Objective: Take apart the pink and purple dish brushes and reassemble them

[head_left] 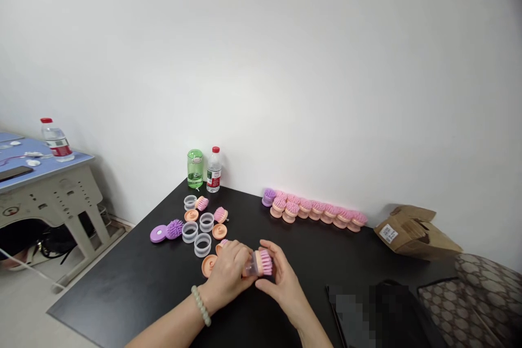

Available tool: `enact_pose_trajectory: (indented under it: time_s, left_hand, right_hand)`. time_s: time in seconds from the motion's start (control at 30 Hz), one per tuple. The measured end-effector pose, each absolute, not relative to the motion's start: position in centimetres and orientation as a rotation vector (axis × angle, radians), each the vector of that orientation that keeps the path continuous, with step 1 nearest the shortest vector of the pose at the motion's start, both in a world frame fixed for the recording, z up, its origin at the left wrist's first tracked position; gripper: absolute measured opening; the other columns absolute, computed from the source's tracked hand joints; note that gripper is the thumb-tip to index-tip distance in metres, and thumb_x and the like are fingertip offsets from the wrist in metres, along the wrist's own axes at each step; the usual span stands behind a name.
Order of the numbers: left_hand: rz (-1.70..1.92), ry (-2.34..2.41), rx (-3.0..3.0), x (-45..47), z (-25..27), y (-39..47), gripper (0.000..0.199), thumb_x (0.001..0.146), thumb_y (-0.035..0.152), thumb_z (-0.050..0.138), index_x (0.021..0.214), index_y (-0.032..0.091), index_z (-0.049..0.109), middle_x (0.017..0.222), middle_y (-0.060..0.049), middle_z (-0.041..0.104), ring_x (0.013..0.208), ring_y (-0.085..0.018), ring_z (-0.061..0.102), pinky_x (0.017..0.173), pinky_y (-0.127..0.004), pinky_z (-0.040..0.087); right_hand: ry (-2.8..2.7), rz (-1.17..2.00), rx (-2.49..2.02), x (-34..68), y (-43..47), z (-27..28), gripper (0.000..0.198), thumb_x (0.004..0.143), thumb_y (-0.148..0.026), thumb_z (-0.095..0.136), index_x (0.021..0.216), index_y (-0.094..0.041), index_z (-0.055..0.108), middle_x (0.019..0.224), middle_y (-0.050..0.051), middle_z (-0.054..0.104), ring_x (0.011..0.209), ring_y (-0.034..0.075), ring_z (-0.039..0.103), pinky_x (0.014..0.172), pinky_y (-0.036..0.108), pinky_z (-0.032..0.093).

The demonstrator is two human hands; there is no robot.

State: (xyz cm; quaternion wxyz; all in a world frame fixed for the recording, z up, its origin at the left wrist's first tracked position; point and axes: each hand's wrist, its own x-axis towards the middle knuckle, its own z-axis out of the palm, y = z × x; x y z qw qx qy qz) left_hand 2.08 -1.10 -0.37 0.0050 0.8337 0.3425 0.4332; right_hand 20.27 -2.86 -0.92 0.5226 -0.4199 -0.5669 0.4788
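Note:
My left hand (pixel 230 269), with a beaded bracelet at its wrist, is closed around a brush's clear ring (pixel 252 265). The brush head (pixel 264 262), peach with pink bristles, points to the right out of this ring. Cupped around the bristle end is my right hand (pixel 281 277), its thumb and fingers apart; whether it touches the brush cannot be made out. Left of the hands lie several clear rings (pixel 203 245), peach caps (pixel 219 231) and loose pink brush heads (pixel 221 215). A purple cap (pixel 158 234) rests beside a purple brush head (pixel 175 229).
Against the wall stands a row of pink brushes (pixel 316 210), with a purple brush (pixel 268 197) at its left end. A green container (pixel 194 168) and a water bottle (pixel 214 169) stand at the back corner. A paper bag (pixel 416 234) and patterned fabric (pixel 485 293) lie at right.

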Motion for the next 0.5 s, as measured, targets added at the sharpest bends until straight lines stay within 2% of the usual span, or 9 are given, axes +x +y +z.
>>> enact_pose_trajectory:
  time_s: [0.07, 0.17, 0.2, 0.3, 0.33, 0.43, 0.5]
  left_hand:
    - [1.386, 1.002, 2.641, 2.07, -0.25, -1.13, 0.016, 0.085, 0.015, 0.063, 0.091, 0.021, 0.049, 0.094, -0.005, 0.067, 0.080, -0.021, 0.059, 0.070, -0.035, 0.046]
    - [1.399, 0.968, 2.653, 2.03, -0.22, -1.16, 0.016, 0.087, 0.015, 0.062, 0.090, 0.021, 0.048, 0.094, -0.005, 0.067, 0.080, -0.021, 0.058, 0.071, -0.035, 0.045]
    - [1.402, 0.974, 2.647, 2.01, -0.25, -1.15, 0.016, 0.086, 0.014, 0.062, 0.090, 0.021, 0.048, 0.093, -0.005, 0.067, 0.080, -0.022, 0.058, 0.071, -0.035, 0.045]
    - [1.413, 0.984, 2.629, 1.95, -0.36, -1.08, 0.016, 0.085, 0.012, 0.061, 0.092, 0.021, 0.049, 0.094, -0.006, 0.066, 0.081, -0.022, 0.059, 0.072, -0.035, 0.045]
    - [1.409, 0.981, 2.631, 1.94, -0.38, -1.05, 0.016, 0.085, 0.012, 0.060, 0.093, 0.020, 0.049, 0.094, -0.006, 0.066, 0.082, -0.022, 0.059, 0.072, -0.035, 0.045]
    - [1.379, 0.962, 2.648, 1.94, -0.32, -1.00, 0.015, 0.087, 0.015, 0.062, 0.091, 0.021, 0.048, 0.094, -0.006, 0.066, 0.082, -0.022, 0.059, 0.073, -0.035, 0.045]
    - [1.366, 0.956, 2.648, 1.93, -0.22, -1.00, 0.016, 0.088, 0.016, 0.063, 0.090, 0.021, 0.048, 0.095, -0.006, 0.066, 0.082, -0.022, 0.059, 0.073, -0.035, 0.045]
  right_hand:
    - [-1.353, 1.122, -1.140, 20.22, -2.76, -1.28, 0.062, 0.071, -0.029, 0.078, 0.128, -0.025, 0.055, 0.123, 0.009, 0.066, 0.113, 0.029, 0.064, 0.096, 0.041, 0.051]
    - [-1.443, 1.074, -1.224, 20.18, -2.76, -1.28, 0.038, 0.079, -0.033, 0.070, 0.114, -0.022, 0.063, 0.107, 0.007, 0.070, 0.099, 0.027, 0.068, 0.091, 0.041, 0.053]
    - [-1.464, 1.071, -1.191, 20.19, -2.80, -1.20, 0.039, 0.078, -0.032, 0.072, 0.114, -0.022, 0.064, 0.110, 0.007, 0.070, 0.101, 0.027, 0.068, 0.092, 0.040, 0.053]
    - [-1.420, 1.087, -1.091, 20.25, -2.92, -1.10, 0.060, 0.073, -0.030, 0.077, 0.129, -0.025, 0.057, 0.127, 0.008, 0.065, 0.117, 0.027, 0.063, 0.098, 0.039, 0.052]
    - [-1.400, 1.098, -1.102, 20.28, -2.93, -1.16, 0.062, 0.074, -0.032, 0.077, 0.132, -0.025, 0.054, 0.127, 0.009, 0.065, 0.116, 0.027, 0.063, 0.097, 0.040, 0.052]
    - [-1.412, 1.130, -1.178, 20.39, -2.85, -1.47, 0.046, 0.080, -0.035, 0.072, 0.123, -0.022, 0.060, 0.113, 0.009, 0.070, 0.100, 0.026, 0.069, 0.090, 0.041, 0.055]
    - [-1.431, 1.147, -1.143, 20.46, -2.76, -1.60, 0.045, 0.078, -0.032, 0.073, 0.120, -0.022, 0.061, 0.114, 0.008, 0.069, 0.102, 0.026, 0.068, 0.092, 0.040, 0.054]
